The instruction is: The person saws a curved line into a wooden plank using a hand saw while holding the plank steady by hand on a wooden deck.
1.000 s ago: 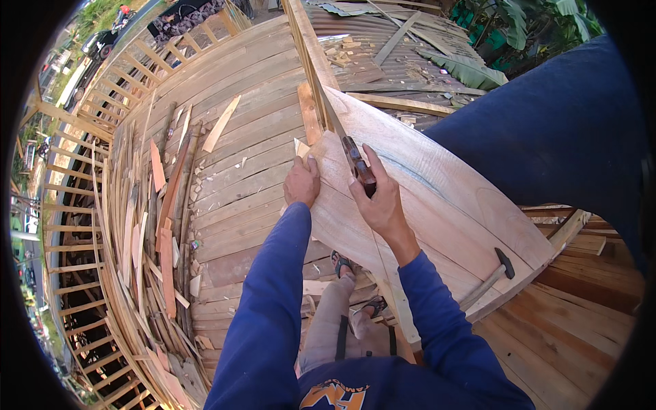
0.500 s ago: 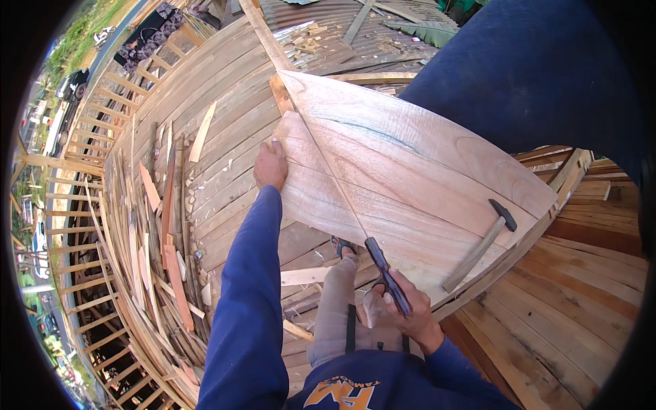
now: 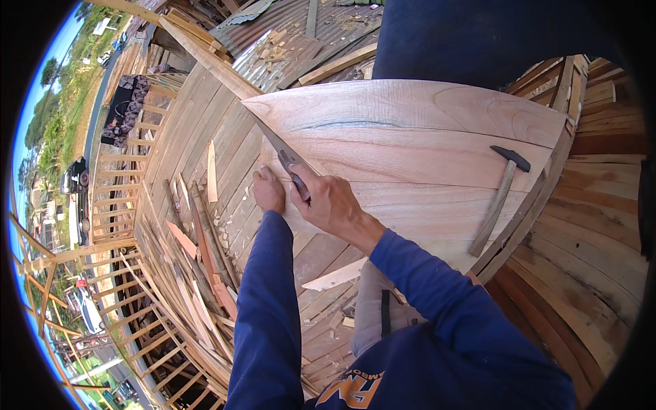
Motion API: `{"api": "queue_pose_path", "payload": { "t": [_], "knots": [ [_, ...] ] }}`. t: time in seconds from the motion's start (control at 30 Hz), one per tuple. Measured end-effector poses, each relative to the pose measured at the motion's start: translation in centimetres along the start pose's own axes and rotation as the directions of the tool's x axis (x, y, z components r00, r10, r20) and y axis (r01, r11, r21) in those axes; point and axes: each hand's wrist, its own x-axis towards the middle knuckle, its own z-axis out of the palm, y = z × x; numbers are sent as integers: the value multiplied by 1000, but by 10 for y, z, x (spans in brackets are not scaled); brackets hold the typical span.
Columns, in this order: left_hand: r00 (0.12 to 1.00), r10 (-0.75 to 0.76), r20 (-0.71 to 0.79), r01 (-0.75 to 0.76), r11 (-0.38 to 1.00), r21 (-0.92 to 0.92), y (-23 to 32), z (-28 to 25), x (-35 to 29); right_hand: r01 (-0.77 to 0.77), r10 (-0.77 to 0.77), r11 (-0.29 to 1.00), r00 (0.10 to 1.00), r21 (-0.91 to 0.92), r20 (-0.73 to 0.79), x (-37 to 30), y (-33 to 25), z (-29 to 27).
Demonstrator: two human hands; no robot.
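A pale pinkish wooden panel (image 3: 424,150) of several joined boards lies in front of me, tapering at its far left. My right hand (image 3: 335,208) is closed round the dark handle of a handsaw (image 3: 275,142). The saw's blade points up and left along the panel's slanting left side, where its tip meets a long wooden strip. Just left of the saw handle, my left hand (image 3: 268,190) grips the panel's left edge with curled fingers. A hammer (image 3: 504,198) with a black head and wooden handle rests on the panel's right part.
Scrap wood strips (image 3: 198,266) are heaped at the left on a plank floor (image 3: 225,123). A slatted wooden frame (image 3: 119,174) curves beyond them. Dark blue clothing of another person (image 3: 451,48) fills the top right. Rusty corrugated sheets (image 3: 342,37) lie at the far side.
My right hand has pushed the saw forward, up and left along the panel, close to my left hand. My left hand keeps its hold. The view has shifted too.
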Motion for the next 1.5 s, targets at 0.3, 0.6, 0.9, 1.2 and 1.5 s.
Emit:
{"api": "queue_pose_path", "payload": {
  "t": [0.3,0.6,0.9,1.2,1.5],
  "knots": [
    [994,-77,-84,77,997,-2,8,-14,-13,12,16,988,984,-152,180,-223,-24,-154],
    [995,-103,-16,102,994,-49,22,-20,-16,-64,69,990,997,-125,38,78,-5,43],
    [991,-77,107,97,976,-193,13,-32,-22,-88,126,971,978,-221,165,-152,-63,-133],
    [991,-90,103,104,985,-138,31,-29,-23,-46,46,996,999,-71,9,84,14,48],
    [991,-85,99,93,993,-74,-18,-40,-26,-66,72,995,993,-70,94,-53,-37,-31]
  ]
}}
